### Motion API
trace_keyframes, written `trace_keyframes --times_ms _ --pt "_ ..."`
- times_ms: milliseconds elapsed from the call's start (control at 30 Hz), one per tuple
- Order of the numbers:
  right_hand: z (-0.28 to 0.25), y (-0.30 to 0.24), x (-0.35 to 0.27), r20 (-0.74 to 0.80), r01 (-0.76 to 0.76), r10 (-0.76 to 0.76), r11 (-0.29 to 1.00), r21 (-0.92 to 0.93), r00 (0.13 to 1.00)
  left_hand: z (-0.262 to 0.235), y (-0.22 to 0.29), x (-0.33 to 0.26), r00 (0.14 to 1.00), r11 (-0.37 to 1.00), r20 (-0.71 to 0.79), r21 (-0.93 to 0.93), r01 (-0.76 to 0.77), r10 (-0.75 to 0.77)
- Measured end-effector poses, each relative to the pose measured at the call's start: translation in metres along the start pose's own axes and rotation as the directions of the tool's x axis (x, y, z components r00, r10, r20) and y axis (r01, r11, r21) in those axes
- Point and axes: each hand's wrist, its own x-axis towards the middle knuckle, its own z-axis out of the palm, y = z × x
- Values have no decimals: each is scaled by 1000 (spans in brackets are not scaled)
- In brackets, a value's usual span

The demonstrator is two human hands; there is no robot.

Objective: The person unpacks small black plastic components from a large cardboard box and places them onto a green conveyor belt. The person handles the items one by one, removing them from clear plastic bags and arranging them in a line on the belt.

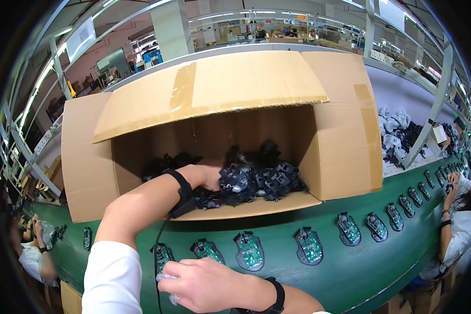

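In the middle of the frame the left hand (210,177) reaches into a large cardboard box (345,141) lying on its side, its fingers buried among a heap of black plastic parts (261,180); I cannot tell whether they are curled round one piece or only pushing into the pile. A black wrist strap (184,192) sits on that forearm, with a thin cord hanging from it. At the lower centre the right hand (204,285) is curled, its fingers pressed together round a crumpled clear plastic bag (167,285), and rests just beside the leftmost base in a row of black bases with green circuit boards (249,251) that runs along the green conveyor belt (382,272) toward the right edge. A co-worker's hands (451,184) work at the far right end of that row, and another person's arm shows at the lower left. The black parts look tangled together, so pulling one out could drag neighbours over the box's lower flap onto the boards below. The dangling cord could also catch on a board near the right hand and knock it askew. The bag, held loosely, might slip onto the belt.
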Motion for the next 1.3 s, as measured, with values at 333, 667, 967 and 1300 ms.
trace_keyframes --times_ms 333,667,967,1300 --pt "-6 3 -2 45 -49 51 998 -44 998 -40 28 -11 968 953 -107 178 245 -229" --pt "-1 8 -2 117 -71 83 992 -104 990 -87 38 -112 767 867 -407 -194 459 -497" --pt "2 7 1 268 -131 181 972 -193 946 -90 41 -192 669 662 -82 96 743 -739" --pt "-10 -20 45 -44 -210 206 965 -154 978 -65 12 -225 298 775 -807 -280 567 -510"
